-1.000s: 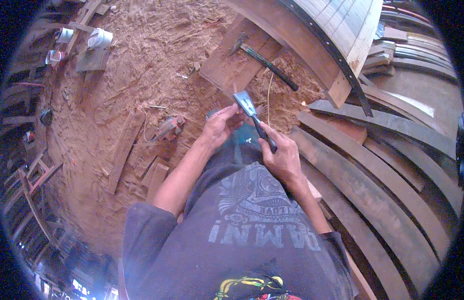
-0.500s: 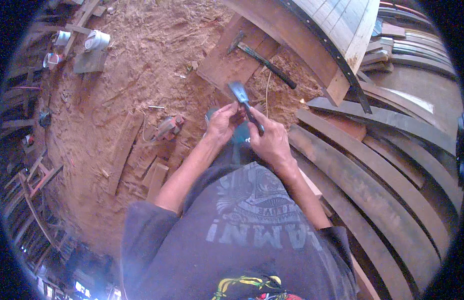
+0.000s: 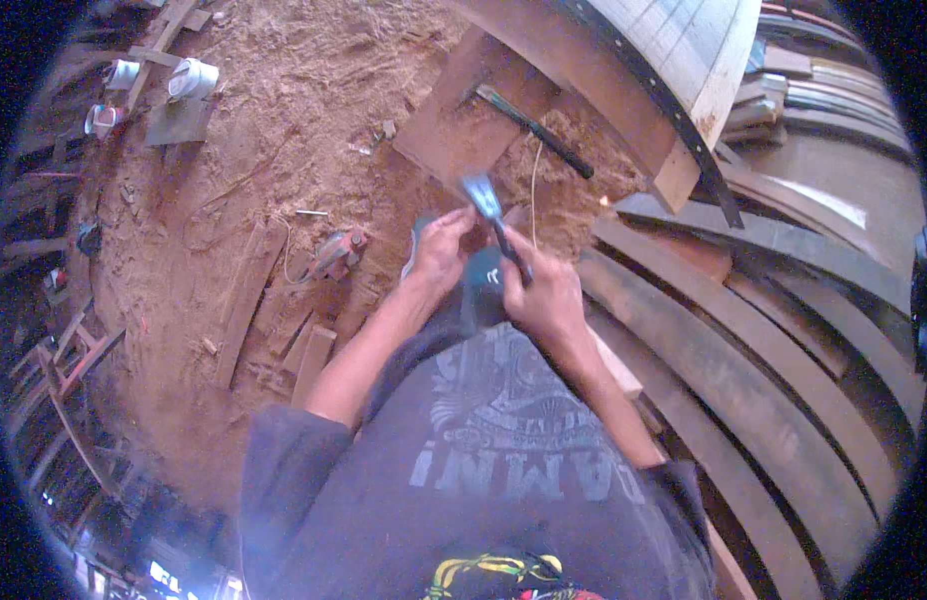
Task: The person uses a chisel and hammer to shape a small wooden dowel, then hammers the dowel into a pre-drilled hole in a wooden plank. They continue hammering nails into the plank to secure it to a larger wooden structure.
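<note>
My right hand point(image 3: 545, 295) is closed around the dark handle of a chisel point(image 3: 486, 198). Its wide, flared metal blade points up and away from me, toward the far left. Close beside it, my left hand point(image 3: 441, 250) has its fingertips pinched together just left of the handle. What those fingers hold, if anything, is too small and dark to make out. Beyond both hands, a hammer point(image 3: 538, 132) with a black grip lies across a brown board point(image 3: 448, 120) and the sawdust.
A planked boat hull point(image 3: 673, 70) with a dark edge strip looms at the far right. Long curved planks point(image 3: 743, 360) lie stacked on my right. A red-grey power tool point(image 3: 333, 255) and wood offcuts point(image 3: 248, 300) rest on the sawdust at left. White buckets point(image 3: 193, 80) stand farther off.
My right hand has drawn slightly down toward me, and the chisel has moved a little down and right with it. My left hand stays nearly in place.
</note>
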Motion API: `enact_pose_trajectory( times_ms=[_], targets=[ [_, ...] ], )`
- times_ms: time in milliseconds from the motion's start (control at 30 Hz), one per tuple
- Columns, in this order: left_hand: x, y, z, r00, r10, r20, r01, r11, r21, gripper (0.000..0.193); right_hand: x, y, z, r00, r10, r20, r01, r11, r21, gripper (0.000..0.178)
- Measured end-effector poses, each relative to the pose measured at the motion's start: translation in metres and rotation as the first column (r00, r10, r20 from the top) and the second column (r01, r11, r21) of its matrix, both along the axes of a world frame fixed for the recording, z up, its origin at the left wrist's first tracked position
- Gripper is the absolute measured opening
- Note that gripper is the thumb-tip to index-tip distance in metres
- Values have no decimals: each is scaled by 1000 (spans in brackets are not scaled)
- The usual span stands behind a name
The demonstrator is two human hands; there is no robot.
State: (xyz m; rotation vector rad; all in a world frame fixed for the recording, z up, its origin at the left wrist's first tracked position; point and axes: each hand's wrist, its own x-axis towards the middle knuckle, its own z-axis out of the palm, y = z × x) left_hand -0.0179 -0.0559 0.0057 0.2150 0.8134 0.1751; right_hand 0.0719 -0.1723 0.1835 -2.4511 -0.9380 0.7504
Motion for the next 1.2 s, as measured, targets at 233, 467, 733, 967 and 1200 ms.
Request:
enact_pose_trajectory(
  times_ms=[233, 467, 733, 967, 1200],
  targets=[
    [6, 7, 15, 999, 22, 30, -23, 999, 24, 19, 6, -13, -5, 999, 39, 34, -41, 997, 58, 43],
    [6, 6, 9, 997, 53, 61, -54, 998, 17, 21, 10, 2, -6, 999, 48, 20, -47, 998, -32, 44],
    [5, 2, 16, 999, -5, -48, 11, 992, 122, 20, 11, 6, -17, 999, 26, 39, -22, 993, -113, 46],
    [1, 5, 10, 995, -77, -64, 89, 971, 220, 24, 8, 20, -16, 997, 38, 67, -30, 991, -127, 49],
    [-21, 13, 40, 992, -108, 58, 95, 977, 190, 25, 35, -21, -22, 724, -401, -561, 416, 903, -109, 42]
  ],
)
